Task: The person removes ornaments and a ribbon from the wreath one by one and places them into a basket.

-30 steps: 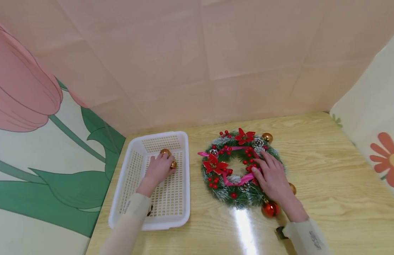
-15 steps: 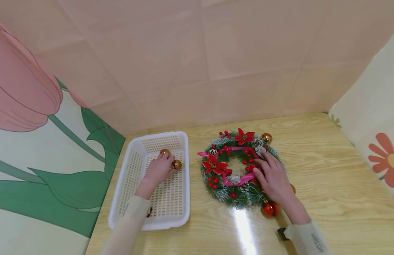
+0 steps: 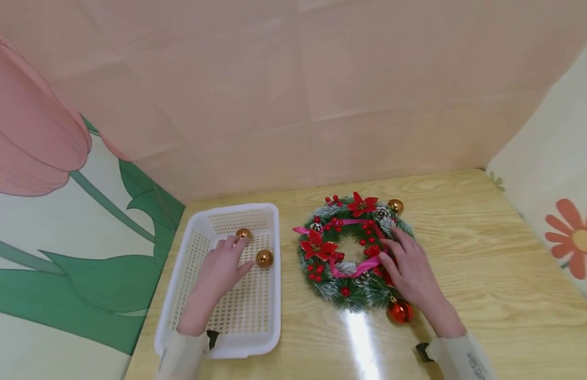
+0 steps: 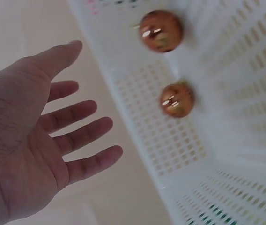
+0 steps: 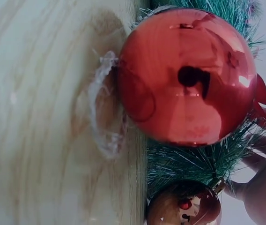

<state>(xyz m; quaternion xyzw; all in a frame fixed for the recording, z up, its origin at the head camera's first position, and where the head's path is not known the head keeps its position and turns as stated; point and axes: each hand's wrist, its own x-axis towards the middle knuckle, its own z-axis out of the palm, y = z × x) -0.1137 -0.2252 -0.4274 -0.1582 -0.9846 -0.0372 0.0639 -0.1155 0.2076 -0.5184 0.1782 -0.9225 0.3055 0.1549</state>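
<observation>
My left hand is over the white plastic basket, fingers spread and holding nothing. Two gold Christmas baubles lie in the basket: one bauble by its back wall near my fingertips, the other bauble right of my thumb. In the left wrist view, both the upper bauble and lower bauble stand apart from the hand. My right hand rests on the right side of a green Christmas wreath, its thumb by the pink ribbon. Its fingertips are partly lost among the decorations.
A red bauble sits at the wreath's lower right edge, below my right hand. One gold bauble is at its upper right; another gold bauble shows in the right wrist view. The wooden table meets a wall behind.
My left hand has let go of the gold bauble and drawn back towards me and left. That bauble now lies free near the basket's right wall. The right hand stays on the wreath.
</observation>
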